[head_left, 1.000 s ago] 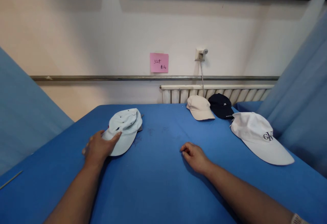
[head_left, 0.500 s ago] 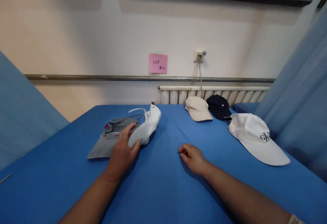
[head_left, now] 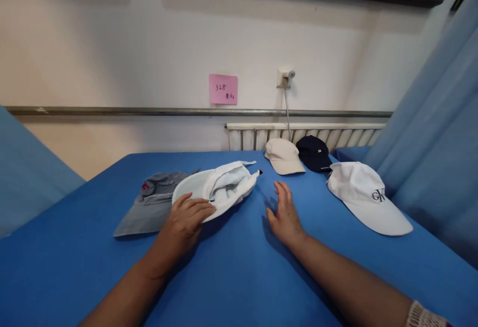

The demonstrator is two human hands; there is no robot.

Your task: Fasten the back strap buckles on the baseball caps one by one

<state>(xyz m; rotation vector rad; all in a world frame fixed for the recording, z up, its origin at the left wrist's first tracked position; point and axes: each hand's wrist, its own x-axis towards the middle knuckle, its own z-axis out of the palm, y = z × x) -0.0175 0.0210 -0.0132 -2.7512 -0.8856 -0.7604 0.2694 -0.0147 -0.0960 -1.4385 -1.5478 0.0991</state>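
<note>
My left hand grips the brim of a pale, whitish cap, fingers on top and thumb hidden. The cap is turned with its hollow inside facing up, its back strap pointing right. Partly behind it, a grey cap with a small red patch lies on the blue table. My right hand is over the table just right of the pale cap, fingers apart and holding nothing.
A beige cap and a navy cap sit at the back of the blue table. On the right lies a white cap with dark letters. Blue curtains hang at both sides; a radiator is behind.
The pale cap has turned from standing on its side to lying hollow side up, extending further right. My right hand has opened from a loose curl and reaches slightly forward.
</note>
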